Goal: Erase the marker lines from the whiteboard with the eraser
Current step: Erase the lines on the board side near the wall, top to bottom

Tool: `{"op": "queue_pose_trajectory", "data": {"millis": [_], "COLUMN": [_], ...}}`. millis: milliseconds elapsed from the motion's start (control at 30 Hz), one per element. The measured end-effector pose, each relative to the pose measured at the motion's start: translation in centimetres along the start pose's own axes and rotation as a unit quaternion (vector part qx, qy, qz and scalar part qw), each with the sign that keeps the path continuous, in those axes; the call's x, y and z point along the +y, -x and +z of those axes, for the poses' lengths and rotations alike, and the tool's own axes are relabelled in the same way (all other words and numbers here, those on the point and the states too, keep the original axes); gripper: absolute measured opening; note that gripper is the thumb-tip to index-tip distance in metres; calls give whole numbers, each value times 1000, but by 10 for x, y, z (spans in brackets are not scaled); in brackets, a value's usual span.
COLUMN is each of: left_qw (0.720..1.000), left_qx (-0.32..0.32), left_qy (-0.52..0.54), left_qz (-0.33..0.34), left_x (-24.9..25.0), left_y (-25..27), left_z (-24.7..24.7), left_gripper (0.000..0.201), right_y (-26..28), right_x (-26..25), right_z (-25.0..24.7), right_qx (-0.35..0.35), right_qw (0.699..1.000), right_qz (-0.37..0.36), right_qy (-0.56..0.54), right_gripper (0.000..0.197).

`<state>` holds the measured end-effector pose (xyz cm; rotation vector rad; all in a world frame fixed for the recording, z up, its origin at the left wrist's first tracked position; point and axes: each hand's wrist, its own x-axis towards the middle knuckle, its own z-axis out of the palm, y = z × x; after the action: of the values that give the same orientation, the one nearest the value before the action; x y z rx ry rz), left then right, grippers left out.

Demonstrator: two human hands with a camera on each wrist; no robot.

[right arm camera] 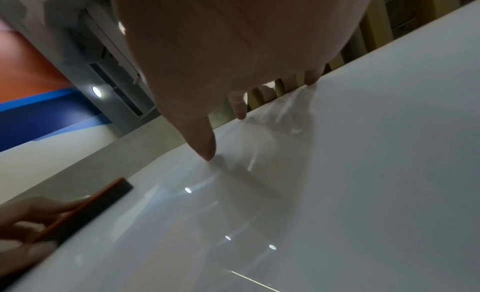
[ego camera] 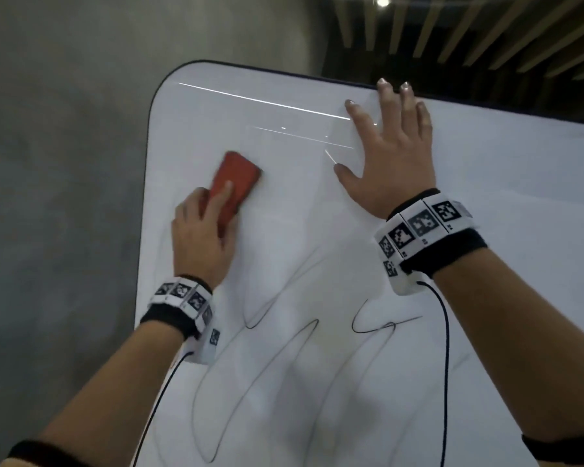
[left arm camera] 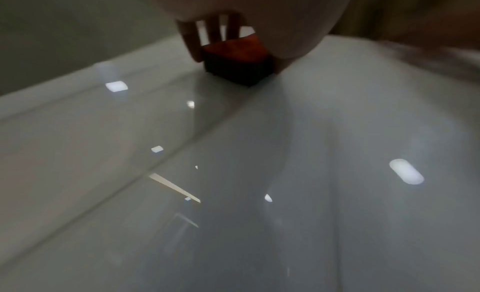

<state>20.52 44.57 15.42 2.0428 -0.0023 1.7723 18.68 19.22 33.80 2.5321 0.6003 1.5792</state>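
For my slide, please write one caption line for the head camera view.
Left hand wipes a red eraser across the whiteboard while the right hand steadies it; marker lines remain below.

Glossy, smooth whiteboard point(ego camera: 317, 230); matt eraser point(ego camera: 235, 183).

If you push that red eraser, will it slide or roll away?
Probably slide: the eraser is a flat block lying on the glossy whiteboard. It likely won't roll or tip, being low with no round sides. It seems light, since the left hand moves it alone.

Right hand point(ego camera: 390, 156) blocks the whiteboard's point(ego camera: 317, 230) far edge.
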Motion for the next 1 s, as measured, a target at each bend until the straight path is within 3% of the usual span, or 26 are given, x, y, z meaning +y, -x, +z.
{"op": "queue_pose_trajectory", "data": {"millis": [67, 100, 133, 167, 233, 300, 367, 400, 433, 500, 567, 633, 667, 700, 767, 833, 867, 933, 1000], "left_qw": [977, 962, 961, 971, 996, 995, 987, 988, 993, 998, 966, 933, 936, 953, 992, 997, 994, 998, 986], "left_qx": [62, 71, 65, 50, -1, -69, -95, -88, -64, 13, 75, 73, 60, 52, 10, -64, -84, -61, -2], "left_qy": [27, 33, 29, 25, 41, 39, 38, 35, 32, 34, 48, 26, 14, 6, 9, 22, 24, 29, 35], "left_qz": [-203, -261, -267, -230, -76, 68, 128, 122, 90, -47, -242, -353, -346, -297, -125, 31, 59, 16, -160], "left_x": [-27, -28, -19, -3, 39, 68, 65, 55, 43, 11, -17, -27, -22, -11, 21, 46, 45, 20, -17], "left_y": [-17, -18, -11, 2, 41, 78, 74, 60, 44, 4, -28, -33, -25, -9, 45, 96, 106, 97, 79], "left_z": [-2, 0, 3, 5, 8, 9, 9, 7, 6, 1, -6, -6, -6, -3, 5, 6, 5, 3, 2], "left_gripper": [56, 57, 57, 56, 52, 50, 49, 49, 49, 52, 57, 61, 61, 60, 54, 49, 48, 50, 54], "right_y": [1, 1, 1, 1, 0, 0, 0, 1, 1, 3, 7, 16, 22, 28, 40, 47, 48, 49, 50], "right_x": [3, 4, 4, 4, 2, 0, 1, 3, 4, 8, 11, 12, 12, 10, 7, 6, 6, 7, 8], "right_z": [0, -1, -1, -1, -1, -1, -1, -1, -1, -1, -2, 0, 2, 5, 11, 16, 17, 20, 20], "right_qx": [-11, -13, -14, -15, -13, -11, -12, -14, -18, -23, -20, -21, -24, -27, -27, -20, -17, -17, -19], "right_qw": [1000, 1000, 1000, 1000, 1000, 1000, 1000, 1000, 1000, 1000, 999, 999, 999, 998, 998, 998, 998, 998, 998], "right_qz": [-8, -10, -11, -10, -5, -1, -3, -7, -11, -20, -28, -38, -42, -46, -54, -57, -58, -62, -60], "right_qy": [6, 7, 7, 7, 7, 3, 3, 3, 5, 10, 12, 17, 22, 27, 33, 34, 31, 23, 18], "right_gripper": [80, 81, 81, 81, 81, 81, 81, 81, 81, 80, 79, 78, 79, 79, 80, 79, 78, 77, 76]}}
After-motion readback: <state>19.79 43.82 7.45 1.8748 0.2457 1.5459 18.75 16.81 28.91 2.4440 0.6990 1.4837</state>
